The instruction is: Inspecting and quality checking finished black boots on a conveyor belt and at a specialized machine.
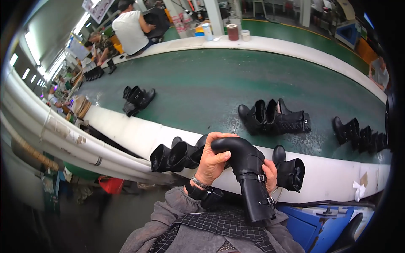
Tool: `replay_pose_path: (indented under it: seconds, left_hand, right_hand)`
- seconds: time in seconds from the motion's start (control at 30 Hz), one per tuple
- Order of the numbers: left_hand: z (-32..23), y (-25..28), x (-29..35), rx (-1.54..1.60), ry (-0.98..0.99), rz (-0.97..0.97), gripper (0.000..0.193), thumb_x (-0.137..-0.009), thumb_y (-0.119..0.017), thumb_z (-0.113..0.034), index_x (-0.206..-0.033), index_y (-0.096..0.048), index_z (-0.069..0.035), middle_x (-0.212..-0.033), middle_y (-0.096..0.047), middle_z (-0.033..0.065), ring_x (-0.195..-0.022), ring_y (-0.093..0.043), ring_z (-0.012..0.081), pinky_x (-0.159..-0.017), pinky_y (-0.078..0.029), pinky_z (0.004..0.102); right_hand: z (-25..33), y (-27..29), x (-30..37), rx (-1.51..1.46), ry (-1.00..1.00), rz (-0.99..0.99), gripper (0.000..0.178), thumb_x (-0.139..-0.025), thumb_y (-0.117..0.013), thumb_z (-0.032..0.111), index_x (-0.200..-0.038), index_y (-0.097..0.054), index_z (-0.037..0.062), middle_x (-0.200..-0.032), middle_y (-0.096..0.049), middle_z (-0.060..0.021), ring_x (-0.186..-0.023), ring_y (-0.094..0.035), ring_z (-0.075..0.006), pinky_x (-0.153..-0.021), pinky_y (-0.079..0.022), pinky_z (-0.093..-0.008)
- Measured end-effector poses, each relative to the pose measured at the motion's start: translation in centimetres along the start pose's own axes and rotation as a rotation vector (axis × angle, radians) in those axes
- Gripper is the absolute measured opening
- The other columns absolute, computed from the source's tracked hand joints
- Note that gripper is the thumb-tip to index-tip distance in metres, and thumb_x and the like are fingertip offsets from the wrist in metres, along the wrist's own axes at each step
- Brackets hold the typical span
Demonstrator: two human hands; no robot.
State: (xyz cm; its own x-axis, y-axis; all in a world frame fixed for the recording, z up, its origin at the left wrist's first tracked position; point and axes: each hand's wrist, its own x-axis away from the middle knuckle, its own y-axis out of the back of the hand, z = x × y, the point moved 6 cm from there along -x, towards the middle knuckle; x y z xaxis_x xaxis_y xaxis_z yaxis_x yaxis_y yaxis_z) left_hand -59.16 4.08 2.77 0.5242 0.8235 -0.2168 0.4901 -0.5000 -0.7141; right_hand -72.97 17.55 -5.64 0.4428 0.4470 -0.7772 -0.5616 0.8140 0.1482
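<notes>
Both my hands hold a black leather boot (249, 179) with buckled straps in front of my chest, its toe up and to the left and its shaft pointing down toward me. My left hand (211, 160) grips the toe end, the thumb lying on the leather. Around the ankle, beside an upper buckle, my right hand (270, 173) is closed, partly hidden behind the boot. Just left of my left hand, black boots (179, 156) stand on the white ledge. Another black boot (290, 170) stands close to the right of my right hand.
Beyond the white ledge (329, 173) runs a green conveyor belt (190, 80) carrying groups of black boots (270, 116). A blue cabinet (301, 223) stands at my lower right. Rolls of tape (232, 32) sit on the far ledge. Another person (130, 31) sits at the far left.
</notes>
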Motion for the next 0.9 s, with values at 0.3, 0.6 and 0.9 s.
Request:
replay_pose_path:
  seconds: [0.3,0.6,0.9]
  left_hand:
    - [-3.1,-2.4,1.7,-0.383,-0.309,-0.031,0.048,-0.074,-0.069,0.002,-0.113,-0.043,-0.009,-0.119,-0.053,0.0166,-0.116,-0.051,0.0318,-0.1,-0.042,0.045]
    - [-4.3,-4.3,1.1,-0.612,-0.417,0.062,0.048,-0.075,-0.069,0.004,-0.115,-0.043,-0.005,-0.118,-0.054,0.0204,-0.112,-0.054,0.0279,-0.097,-0.044,0.039]
    - [-5.1,5.3,-2.2,-0.074,-0.063,-0.5,0.028,-0.09,-0.06,-0.012,-0.114,-0.048,-0.01,-0.098,-0.055,0.0041,-0.087,-0.055,0.0115,-0.078,-0.049,0.0269]
  right_hand:
    - [0.8,-1.9,-3.5,-0.286,-0.047,0.069,0.058,-0.068,-0.076,0.006,-0.119,-0.047,0.0051,-0.12,-0.051,-0.0207,-0.103,-0.059,-0.0318,-0.085,-0.052,-0.0371]
    - [1.1,-3.6,-6.3,-1.346,-0.662,0.241,0.052,-0.075,-0.069,0.003,-0.122,-0.047,0.0038,-0.118,-0.053,-0.0199,-0.096,-0.062,-0.0266,-0.081,-0.054,-0.0354]
    - [8.0,-2.0,-13.0,-0.053,-0.225,0.623,0.056,-0.061,-0.081,0.029,-0.107,-0.064,0.0028,-0.099,-0.065,-0.0105,-0.082,-0.061,-0.0218,-0.075,-0.048,-0.0327]
